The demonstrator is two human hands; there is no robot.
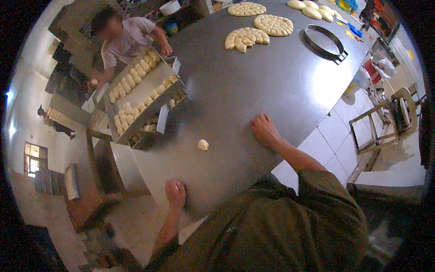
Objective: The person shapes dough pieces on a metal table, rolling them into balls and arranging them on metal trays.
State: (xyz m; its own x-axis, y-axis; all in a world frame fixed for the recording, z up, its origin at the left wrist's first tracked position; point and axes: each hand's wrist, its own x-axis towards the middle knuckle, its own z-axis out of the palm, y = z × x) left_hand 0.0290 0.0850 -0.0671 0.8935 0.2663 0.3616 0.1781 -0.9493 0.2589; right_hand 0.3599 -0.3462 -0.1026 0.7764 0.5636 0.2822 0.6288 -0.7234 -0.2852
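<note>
A single dough ball (203,144) lies on the steel table (222,99) between my hands. My left hand (176,192) rests on the near left part of the tabletop with its fingers curled together; whatever may be under them is hidden. Up and to the right of the ball, my right hand (263,129) lies palm down near the table's right edge, fingers slightly bent and apart, holding nothing visible.
Stacked metal trays of dough pieces (145,81) occupy the table's left. Behind them a co-worker (127,41) holds a small dough piece. Scored dough rounds (273,25), flat dough discs (311,11) and a metal ring (324,41) sit farther back. A frame (367,127) stands right.
</note>
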